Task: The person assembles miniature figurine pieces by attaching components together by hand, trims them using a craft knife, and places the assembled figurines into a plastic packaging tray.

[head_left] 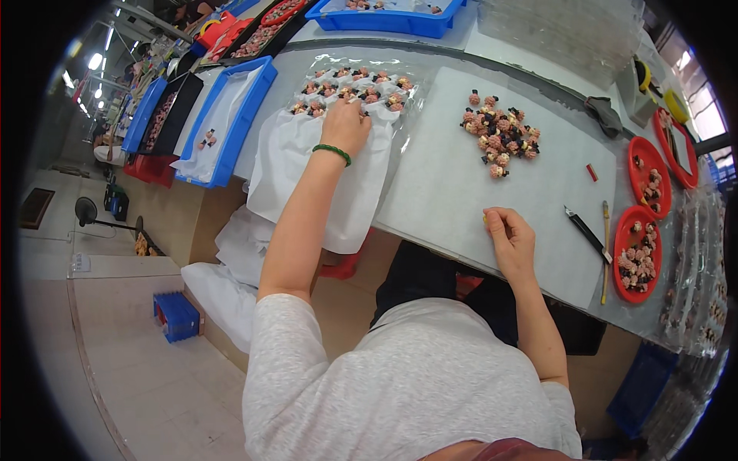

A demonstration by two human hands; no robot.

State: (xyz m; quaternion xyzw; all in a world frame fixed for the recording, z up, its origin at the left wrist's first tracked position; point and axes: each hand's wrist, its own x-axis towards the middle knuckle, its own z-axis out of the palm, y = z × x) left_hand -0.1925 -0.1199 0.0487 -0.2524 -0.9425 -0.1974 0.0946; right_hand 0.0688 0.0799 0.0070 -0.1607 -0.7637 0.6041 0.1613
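Observation:
My left hand (346, 129), with a green bead bracelet at the wrist, reaches to a clear plastic tray (415, 73) holding rows of small pink-and-black figurines (361, 74). Its fingers are bent down at the nearest row; what they grip is hidden. White tissue (307, 173) lies under that wrist and hangs over the table edge. My right hand (513, 240) is closed in a pinch above the near edge of a white foam sheet (438, 146). A tiny yellow bit shows at its fingertips. A heap of similar figurines (501, 132) lies on the sheet beyond it.
Right of my right hand lie a black craft knife (587, 234), a thin yellow stick (605, 253) and a small red piece (591, 172). Red trays (638, 295) with figurines stand at the right edge. Blue trays (269, 77) stand left and at the back.

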